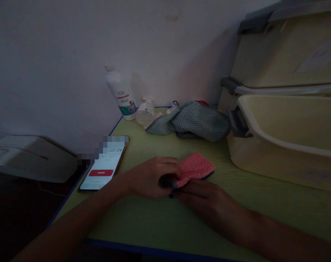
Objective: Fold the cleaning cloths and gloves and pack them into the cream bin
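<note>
A pink cleaning cloth (196,166) with a black-and-white checked edge is folded small, just above the middle of the table (143,222). My left hand (156,176) curls round its left end, fingers closed on the fabric. From the near side my right hand (209,200) grips the lower edge, its fingertips partly hidden under the cloth. Both hands are close together. Behind them lies a crumpled grey-green cloth (198,120) with the same kind of checked trim.
A phone (102,165) with a lit screen lies on the left. A white bottle (122,94) and a clear pump bottle (146,111) stand by the wall. At right is an open cream bin (277,160), with lidded storage boxes (280,54) behind. A white box-like object (34,156) sits beyond the left edge.
</note>
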The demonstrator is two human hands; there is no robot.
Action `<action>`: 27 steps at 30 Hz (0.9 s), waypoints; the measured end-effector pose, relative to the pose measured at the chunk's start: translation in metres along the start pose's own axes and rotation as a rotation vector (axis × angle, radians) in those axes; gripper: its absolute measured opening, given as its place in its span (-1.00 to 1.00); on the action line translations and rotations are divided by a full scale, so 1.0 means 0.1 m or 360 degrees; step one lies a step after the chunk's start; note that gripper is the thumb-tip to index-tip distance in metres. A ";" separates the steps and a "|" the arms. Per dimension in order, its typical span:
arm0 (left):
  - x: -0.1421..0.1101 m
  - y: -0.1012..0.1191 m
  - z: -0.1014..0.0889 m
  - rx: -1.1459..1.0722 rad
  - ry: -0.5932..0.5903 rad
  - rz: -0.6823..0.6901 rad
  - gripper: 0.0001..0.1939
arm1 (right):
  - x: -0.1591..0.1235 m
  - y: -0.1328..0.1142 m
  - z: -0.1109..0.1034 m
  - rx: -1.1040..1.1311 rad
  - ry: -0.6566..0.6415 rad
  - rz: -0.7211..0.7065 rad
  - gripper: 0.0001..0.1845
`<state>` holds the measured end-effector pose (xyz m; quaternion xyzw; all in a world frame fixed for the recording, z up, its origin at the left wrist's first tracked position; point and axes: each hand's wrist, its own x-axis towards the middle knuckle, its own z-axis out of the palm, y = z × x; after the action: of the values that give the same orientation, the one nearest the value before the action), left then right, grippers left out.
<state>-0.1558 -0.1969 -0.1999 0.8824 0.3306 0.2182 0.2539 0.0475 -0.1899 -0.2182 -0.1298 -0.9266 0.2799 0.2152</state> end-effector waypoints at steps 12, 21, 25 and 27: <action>0.01 0.00 0.00 0.0017 0.0005 0.0004 -0.86 | 0.05 -0.06 -0.04 0.0243 -0.0182 0.0466 -0.83; -0.01 0.06 -0.02 -0.0075 -0.0186 -0.0070 -0.72 | -0.06 0.08 -0.27 -0.0763 0.0473 -0.0252 -0.69; 0.01 0.08 -0.03 -0.0202 -0.0194 -0.0115 -0.75 | -0.04 0.21 -0.35 -0.0833 0.0275 0.0031 -0.72; 0.03 0.08 0.01 -0.0181 -0.0128 -0.0195 -0.66 | -0.02 0.27 -0.35 -0.0840 0.0164 0.0151 -0.76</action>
<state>-0.1494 -0.2002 -0.1956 0.8527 0.3606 0.1850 0.3296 0.0692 -0.1530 -0.2082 -0.2388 -0.9481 0.0314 0.2074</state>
